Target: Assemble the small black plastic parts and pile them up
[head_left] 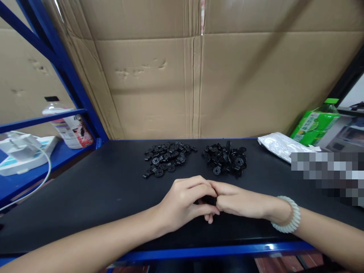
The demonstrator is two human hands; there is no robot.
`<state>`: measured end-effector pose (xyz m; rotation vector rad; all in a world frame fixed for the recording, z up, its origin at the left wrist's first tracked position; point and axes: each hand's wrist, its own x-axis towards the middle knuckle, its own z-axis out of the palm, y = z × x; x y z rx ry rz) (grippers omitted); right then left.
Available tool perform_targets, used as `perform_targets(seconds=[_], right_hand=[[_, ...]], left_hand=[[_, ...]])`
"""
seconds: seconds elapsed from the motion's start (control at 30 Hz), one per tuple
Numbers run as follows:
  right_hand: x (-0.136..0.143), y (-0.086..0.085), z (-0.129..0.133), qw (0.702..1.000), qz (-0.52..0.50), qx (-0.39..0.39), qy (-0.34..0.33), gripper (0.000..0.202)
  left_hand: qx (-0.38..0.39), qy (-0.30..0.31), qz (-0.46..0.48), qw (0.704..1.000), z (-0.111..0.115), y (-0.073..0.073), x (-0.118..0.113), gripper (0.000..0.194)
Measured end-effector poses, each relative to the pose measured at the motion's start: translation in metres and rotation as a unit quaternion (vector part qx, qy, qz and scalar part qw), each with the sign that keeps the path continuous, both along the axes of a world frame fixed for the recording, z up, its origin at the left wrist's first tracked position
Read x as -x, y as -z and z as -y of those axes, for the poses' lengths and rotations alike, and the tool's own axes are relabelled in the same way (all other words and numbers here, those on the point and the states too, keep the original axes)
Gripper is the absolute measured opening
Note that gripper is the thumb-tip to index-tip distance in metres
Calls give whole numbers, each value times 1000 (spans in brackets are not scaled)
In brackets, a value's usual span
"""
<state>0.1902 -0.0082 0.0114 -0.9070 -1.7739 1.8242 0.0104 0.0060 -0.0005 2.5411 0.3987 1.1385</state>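
My left hand (189, 201) and my right hand (237, 199) meet above the black tabletop, near its front edge. Between them is a small black part (209, 200), mostly covered by the fingers of both hands. A coiled pale bracelet (288, 214) circles my right wrist. Beyond my hands lie two piles of small black plastic parts with round, perforated discs: a spread-out left pile (166, 157) and a more heaped right pile (226, 158).
Cardboard (153, 87) stands behind the table. A silvery bag (284, 146) and a green-capped bottle (317, 121) are at the right. On the left are a blue frame (71, 79), a labelled bottle (71, 129) and a white power strip (28, 153) with a cable.
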Motion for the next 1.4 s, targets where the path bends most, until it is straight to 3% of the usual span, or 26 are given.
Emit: perform_targets(seconds=[0.17, 0.33, 0.5, 0.87, 1.03, 1.23, 1.4], right_hand=[[2, -6, 0, 999, 35, -31, -17, 23], [1, -7, 2, 997, 53, -54, -17, 21], [4, -6, 2, 999, 44, 20, 17, 26], [7, 10, 1, 984, -98, 145, 9, 23], [8, 11, 0, 977, -133, 164, 11, 18], [12, 11, 0, 969, -155, 189, 40, 16], [12, 14, 0, 962, -185, 191, 62, 24]], left_hand=[[-9, 7, -42, 999, 0, 0, 0, 15], [54, 10, -55, 997, 0, 0, 0, 11], [83, -4, -39, 996, -1, 1, -2, 15], [139, -27, -10, 990, 0, -1, -5, 16], [165, -37, 5, 986, 0, 0, -4, 16], [250, -44, 16, 967, -1, -2, -3, 17], [221, -48, 51, 973, 0, 2, -4, 19]])
